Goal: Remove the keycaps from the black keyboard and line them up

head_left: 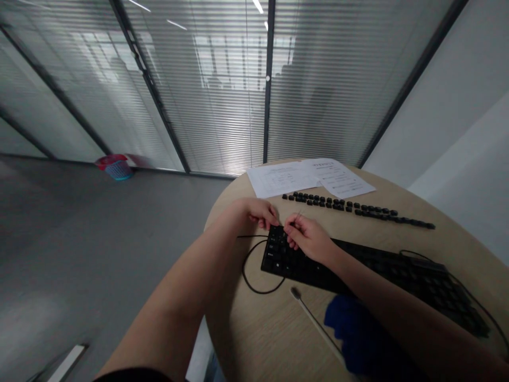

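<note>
- The left hand (262,212) is at the keyboard's (294,268) far left corner.
- The right hand (308,237), fingertips pinched together, is over the keyboard's left part; anything in its grip is too small to tell.
- Keycaps (338,205) lie in two rows beyond the keyboard, near the papers (278,179).
- A brush (314,320) lies on the table (254,329) beside a blue cloth (350,329).
- A black cable (243,268) loops by the keyboard's left end.

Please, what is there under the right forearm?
The black keyboard passes under the right forearm, and a crumpled blue item shows along its near edge. Whatever keys the forearm covers cannot be seen.
</note>
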Demonstrator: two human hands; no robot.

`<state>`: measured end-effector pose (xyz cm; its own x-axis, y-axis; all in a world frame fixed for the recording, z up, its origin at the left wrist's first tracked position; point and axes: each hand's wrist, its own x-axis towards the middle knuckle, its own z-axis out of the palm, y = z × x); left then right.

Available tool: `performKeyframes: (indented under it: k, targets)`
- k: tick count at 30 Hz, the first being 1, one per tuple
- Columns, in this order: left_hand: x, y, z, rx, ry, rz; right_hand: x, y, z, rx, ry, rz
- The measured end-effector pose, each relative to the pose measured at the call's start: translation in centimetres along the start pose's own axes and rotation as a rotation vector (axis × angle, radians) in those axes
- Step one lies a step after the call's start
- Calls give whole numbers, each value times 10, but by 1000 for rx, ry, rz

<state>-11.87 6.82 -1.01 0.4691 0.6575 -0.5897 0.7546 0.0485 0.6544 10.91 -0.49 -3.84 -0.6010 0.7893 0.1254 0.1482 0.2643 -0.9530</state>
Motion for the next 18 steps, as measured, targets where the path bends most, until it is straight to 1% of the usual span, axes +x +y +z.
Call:
performKeyframes:
  k: [3,8,13,18]
  targets:
    - [-1,-2,2,-6,16,23,1,0,1,-30,2,-24]
    - [-1,-8,6,-35,51,82,3,-7,4,-119,-38,-72]
    - [-4,-10,10,-59,66,129,9,-11,5,-169,-46,-39]
    - [-5,-11,10,-56,72,135,12,-4,6,-123,10,12]
